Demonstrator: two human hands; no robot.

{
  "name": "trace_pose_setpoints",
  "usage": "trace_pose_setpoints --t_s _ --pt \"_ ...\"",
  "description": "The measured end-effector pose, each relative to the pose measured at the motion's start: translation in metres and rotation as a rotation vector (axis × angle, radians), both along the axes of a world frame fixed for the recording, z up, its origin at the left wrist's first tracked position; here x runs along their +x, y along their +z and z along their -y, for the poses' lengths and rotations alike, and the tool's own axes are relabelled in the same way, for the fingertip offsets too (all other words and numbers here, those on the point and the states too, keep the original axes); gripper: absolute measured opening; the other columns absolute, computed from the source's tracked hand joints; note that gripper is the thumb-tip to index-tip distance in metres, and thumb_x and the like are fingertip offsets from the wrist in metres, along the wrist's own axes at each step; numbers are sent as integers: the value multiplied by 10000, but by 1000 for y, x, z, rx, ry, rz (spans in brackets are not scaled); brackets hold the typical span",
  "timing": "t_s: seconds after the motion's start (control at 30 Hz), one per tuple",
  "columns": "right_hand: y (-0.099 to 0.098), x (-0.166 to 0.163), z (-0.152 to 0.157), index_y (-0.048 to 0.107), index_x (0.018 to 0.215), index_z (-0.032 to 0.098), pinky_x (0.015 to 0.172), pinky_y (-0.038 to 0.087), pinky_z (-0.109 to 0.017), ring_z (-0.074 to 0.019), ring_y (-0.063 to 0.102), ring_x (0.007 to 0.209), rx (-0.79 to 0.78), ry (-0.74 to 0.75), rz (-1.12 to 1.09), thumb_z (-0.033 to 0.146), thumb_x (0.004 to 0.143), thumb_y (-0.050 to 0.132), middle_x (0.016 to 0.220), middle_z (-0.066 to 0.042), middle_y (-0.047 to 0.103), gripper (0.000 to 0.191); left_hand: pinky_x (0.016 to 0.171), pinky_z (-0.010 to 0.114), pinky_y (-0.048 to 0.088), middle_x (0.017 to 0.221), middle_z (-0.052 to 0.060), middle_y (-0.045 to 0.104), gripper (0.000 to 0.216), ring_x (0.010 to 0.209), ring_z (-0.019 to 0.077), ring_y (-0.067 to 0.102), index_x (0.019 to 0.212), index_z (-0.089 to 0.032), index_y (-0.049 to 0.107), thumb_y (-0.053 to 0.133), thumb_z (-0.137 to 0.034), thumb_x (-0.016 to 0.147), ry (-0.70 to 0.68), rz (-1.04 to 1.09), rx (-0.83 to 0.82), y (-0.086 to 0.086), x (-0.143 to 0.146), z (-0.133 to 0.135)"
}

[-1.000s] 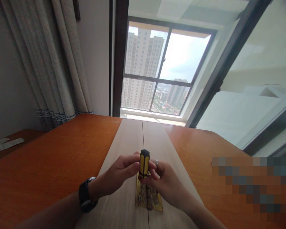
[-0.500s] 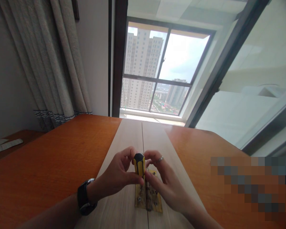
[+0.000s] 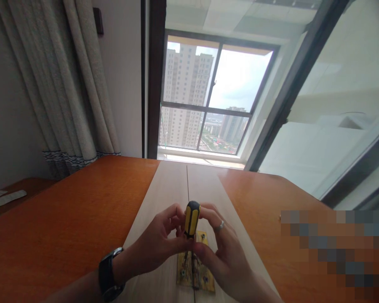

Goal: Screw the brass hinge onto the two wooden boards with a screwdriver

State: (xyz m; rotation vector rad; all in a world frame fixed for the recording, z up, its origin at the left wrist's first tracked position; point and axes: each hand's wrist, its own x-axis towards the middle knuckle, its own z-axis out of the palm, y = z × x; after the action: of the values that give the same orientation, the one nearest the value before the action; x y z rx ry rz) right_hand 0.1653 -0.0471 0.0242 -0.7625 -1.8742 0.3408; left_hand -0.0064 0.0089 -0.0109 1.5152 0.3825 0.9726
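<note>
A screwdriver (image 3: 192, 216) with a yellow and black handle stands nearly upright over the hinge. My left hand (image 3: 164, 235), with a dark watch on its wrist, has its thumb and fingers closed around the lower handle. From the other side, my right hand (image 3: 222, 244), wearing a ring, pinches the same screwdriver with curled fingers. Below them lies a worn brass-coloured hinge (image 3: 205, 280), its knuckle along the seam between two pale boards (image 3: 173, 181). Screw heads or holes show on its leaves. My fingers hide the screwdriver's tip and part of the hinge.
The boards lie across an orange-brown wooden table (image 3: 91, 210). A blurred-out patch (image 3: 337, 240) covers the table's right side. Grey curtains (image 3: 63, 84) hang at the left, and a window (image 3: 208, 92) is beyond the far edge. A pale strip (image 3: 9, 198) lies far left.
The screwdriver handle has shifted slightly right and leans a little more to the right. Both hands stay around it and have moved slightly lower in the picture. The view has tilted a little.
</note>
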Motion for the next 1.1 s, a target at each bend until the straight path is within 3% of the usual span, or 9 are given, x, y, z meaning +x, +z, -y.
trace_pose_setpoints --t_s 0.23,0.3,0.4,0.5,0.6,0.7,0.87,1.1 --pt "-1 -3 1 714 927 245 730 556 -288 -169 650 804 -137 50 -153 326 888 723 985 -38 596 91 742 273 463 856 33 660 360 795 182 576 1029 -161 691 723 -485 875 39 -257 226 -15 -1 0" --pt "-2 -4 1 741 1014 260 732 568 -297 -173 664 787 -149 55 -197 279 877 732 965 -39 619 139 745 269 466 834 27 661 341 785 178 571 1020 -163 693 692 -482 899 80 -308 282 -14 -3 0" --pt "-6 -3 1 708 1230 312 718 583 -316 -186 686 754 -186 18 -256 241 827 777 929 -26 668 415 737 263 473 846 35 666 329 778 175 576 983 -163 686 639 -486 939 84 -338 385 -9 -4 0" --pt "-11 -1 0 704 1263 316 731 594 -354 -210 689 753 -259 -96 -297 263 763 829 906 -29 708 518 782 278 487 877 60 673 310 819 188 603 908 -167 677 558 -438 1000 47 -350 565 -6 -3 0" --pt "-14 3 0 739 1204 312 853 580 -407 -247 709 864 -297 -128 -302 317 749 843 954 -49 759 466 897 325 486 859 73 677 280 902 218 617 881 -176 664 525 -374 1022 63 -376 784 -8 -2 -2" --pt "-15 8 2 733 1213 327 949 546 -430 -273 714 998 -333 -41 -261 376 799 805 1054 -66 776 423 955 350 477 924 86 696 207 970 233 626 921 -185 655 550 -339 1011 113 -414 931 -11 -1 -4" --pt "-15 12 5 668 1321 276 972 545 -439 -293 701 1076 -429 70 -169 414 909 675 1129 -115 756 434 979 345 477 1097 97 707 173 1057 240 640 1055 -202 635 621 -353 971 97 -481 1083 -13 -5 -10" --pt "-19 16 6 698 1238 244 965 553 -471 -308 699 1050 -395 33 -178 414 906 670 1115 -136 749 374 909 313 487 982 61 718 156 961 213 651 903 -193 623 690 -333 918 51 -580 1224 -23 -8 -21"
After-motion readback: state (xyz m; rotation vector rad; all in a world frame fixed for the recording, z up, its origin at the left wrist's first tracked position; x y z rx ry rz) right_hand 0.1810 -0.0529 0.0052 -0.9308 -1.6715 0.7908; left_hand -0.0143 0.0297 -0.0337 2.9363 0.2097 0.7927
